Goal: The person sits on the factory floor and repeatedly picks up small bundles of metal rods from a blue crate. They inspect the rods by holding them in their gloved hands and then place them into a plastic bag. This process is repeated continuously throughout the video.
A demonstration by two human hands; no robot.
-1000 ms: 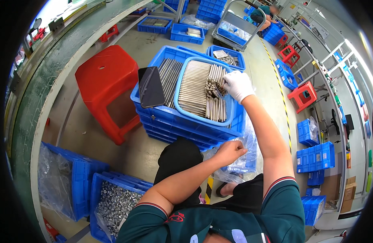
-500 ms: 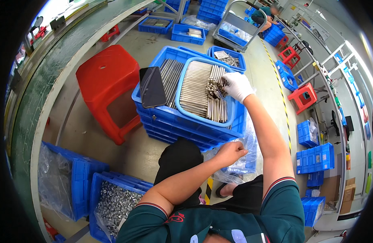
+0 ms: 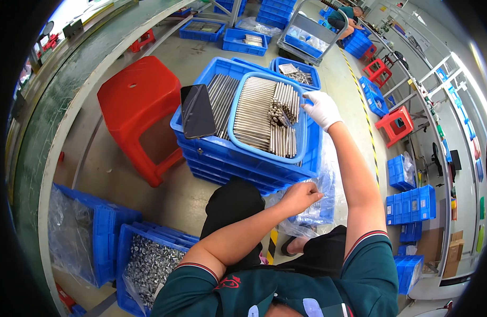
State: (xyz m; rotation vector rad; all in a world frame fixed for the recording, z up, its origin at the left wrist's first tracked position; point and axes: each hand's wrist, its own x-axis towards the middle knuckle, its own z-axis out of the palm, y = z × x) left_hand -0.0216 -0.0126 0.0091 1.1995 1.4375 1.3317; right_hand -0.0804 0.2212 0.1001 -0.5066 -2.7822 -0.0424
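Presently, the right grip (image 3: 321,110), a hand in a white glove, is at the right rim of a light blue tray (image 3: 301,129), its fingers bent; whether it pinches anything or touches the rim, I cannot tell. The left grip (image 3: 300,198), a bare hand, hangs loosely curled in front of the body, near some clear plastic wrap (image 3: 316,216); its palm is hidden, so I cannot tell whether it holds anything.

Metal rods (image 3: 251,113) lie in the tray, side by side across its left part, with shorter-looking bundles toward the right. The tray sits on stacked blue crates (image 3: 227,170), and darker rods (image 3: 221,100) lie in the top crate, left of it. A black phone (image 3: 197,112) rests against that crate's left edge. Farther left stands a red stool (image 3: 133,95), near a green-topped bench (image 3: 29,222).
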